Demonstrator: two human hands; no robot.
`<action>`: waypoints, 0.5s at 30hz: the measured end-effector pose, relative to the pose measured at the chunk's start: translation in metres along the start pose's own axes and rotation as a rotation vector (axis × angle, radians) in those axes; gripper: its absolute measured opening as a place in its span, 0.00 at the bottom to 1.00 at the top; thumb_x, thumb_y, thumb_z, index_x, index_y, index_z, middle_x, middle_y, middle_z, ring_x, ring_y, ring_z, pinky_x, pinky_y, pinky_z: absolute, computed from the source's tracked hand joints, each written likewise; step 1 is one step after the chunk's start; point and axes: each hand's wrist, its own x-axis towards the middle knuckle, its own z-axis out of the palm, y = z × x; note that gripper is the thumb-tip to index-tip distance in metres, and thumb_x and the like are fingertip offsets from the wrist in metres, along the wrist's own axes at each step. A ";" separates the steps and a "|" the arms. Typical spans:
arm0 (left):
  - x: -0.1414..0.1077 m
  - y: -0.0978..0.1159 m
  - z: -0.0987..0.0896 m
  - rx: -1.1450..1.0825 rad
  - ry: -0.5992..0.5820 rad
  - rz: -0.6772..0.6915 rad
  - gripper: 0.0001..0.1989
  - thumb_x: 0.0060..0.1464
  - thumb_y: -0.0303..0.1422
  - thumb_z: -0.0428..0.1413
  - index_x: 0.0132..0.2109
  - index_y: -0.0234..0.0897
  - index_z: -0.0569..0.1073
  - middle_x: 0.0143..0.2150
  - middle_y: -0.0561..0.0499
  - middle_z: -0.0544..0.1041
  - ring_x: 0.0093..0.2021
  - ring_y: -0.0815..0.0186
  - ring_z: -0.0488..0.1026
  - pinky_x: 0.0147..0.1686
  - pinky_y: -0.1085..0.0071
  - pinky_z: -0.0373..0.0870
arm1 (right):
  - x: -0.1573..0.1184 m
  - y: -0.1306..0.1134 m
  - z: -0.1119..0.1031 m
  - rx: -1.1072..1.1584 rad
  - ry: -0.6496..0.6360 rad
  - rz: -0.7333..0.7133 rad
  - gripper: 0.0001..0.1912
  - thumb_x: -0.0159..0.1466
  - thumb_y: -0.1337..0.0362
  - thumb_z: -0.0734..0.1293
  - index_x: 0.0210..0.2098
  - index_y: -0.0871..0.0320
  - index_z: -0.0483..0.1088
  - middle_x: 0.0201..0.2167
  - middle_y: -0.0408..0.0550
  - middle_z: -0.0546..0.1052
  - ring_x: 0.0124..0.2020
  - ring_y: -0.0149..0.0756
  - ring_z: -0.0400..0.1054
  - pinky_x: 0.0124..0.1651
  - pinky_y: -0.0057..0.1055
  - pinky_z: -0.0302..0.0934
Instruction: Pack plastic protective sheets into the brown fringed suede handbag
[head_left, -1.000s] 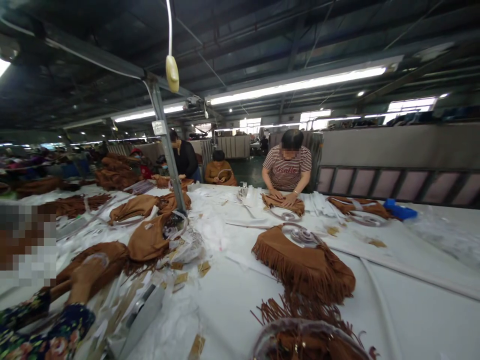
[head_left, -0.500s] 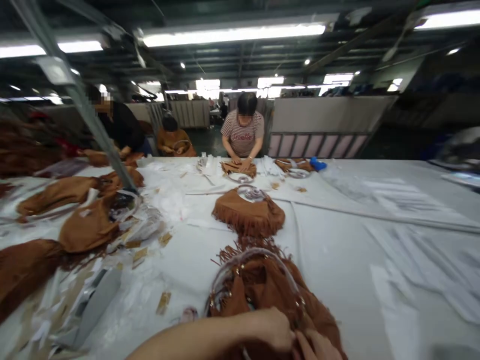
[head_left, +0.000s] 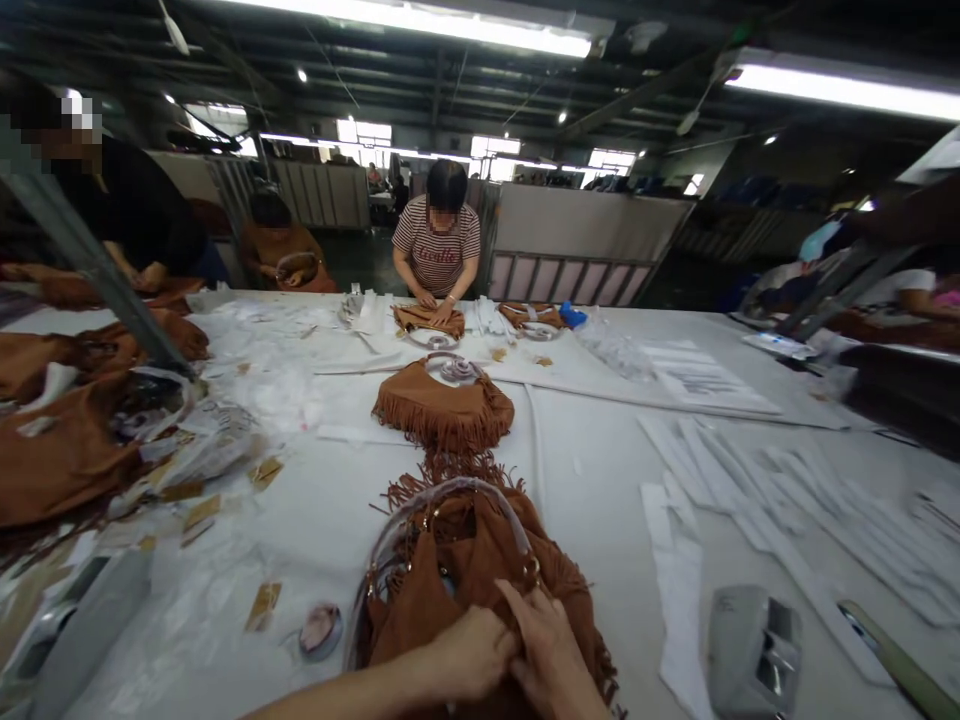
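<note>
In front of me a brown fringed handbag [head_left: 424,605] lies on the white table, its fringe spread toward the far side. Its curved handle [head_left: 480,487] appears wrapped in clear film and joins the bag at gold-coloured rings. My left hand [head_left: 476,652] is closed on the bag's fabric near the right-hand ring, fingertips hidden. Against it, my right hand [head_left: 551,645] pinches the same spot, one finger stretched along the fabric. Whatever small part lies between the fingers cannot be made out.
A second fringed bag [head_left: 442,405] lies farther off, before a person in a striped shirt [head_left: 439,245]. Brown bags and scraps crowd the left, beside a slanted metal post [head_left: 112,270]. A grey tape dispenser [head_left: 754,650], white strips [head_left: 720,480] and a green-handled tool [head_left: 900,660] are at right.
The view has swung right, so things sit farther left and the dispenser and green-handled tool have come into sight. Both hands stay on the handbag, and the right hand shows more fully.
</note>
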 end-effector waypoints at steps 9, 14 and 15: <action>-0.015 -0.006 0.013 0.514 0.069 0.181 0.11 0.59 0.30 0.42 0.41 0.34 0.67 0.36 0.42 0.76 0.33 0.58 0.75 0.32 0.63 0.72 | 0.020 -0.016 -0.047 0.011 -0.360 0.060 0.34 0.45 0.68 0.69 0.53 0.55 0.65 0.40 0.50 0.75 0.43 0.44 0.66 0.45 0.34 0.56; -0.013 -0.012 0.017 0.085 0.181 0.101 0.14 0.60 0.35 0.41 0.40 0.36 0.69 0.35 0.47 0.77 0.34 0.62 0.74 0.35 0.68 0.69 | 0.017 -0.020 -0.046 0.136 -0.234 -0.006 0.07 0.57 0.66 0.64 0.35 0.50 0.71 0.33 0.40 0.76 0.38 0.35 0.68 0.40 0.29 0.55; -0.009 -0.013 0.021 -0.080 0.188 0.073 0.16 0.61 0.37 0.39 0.37 0.36 0.69 0.32 0.48 0.76 0.32 0.65 0.73 0.33 0.71 0.68 | 0.011 -0.015 -0.040 0.131 -0.177 -0.032 0.09 0.59 0.67 0.62 0.37 0.50 0.71 0.35 0.41 0.76 0.39 0.34 0.69 0.41 0.29 0.56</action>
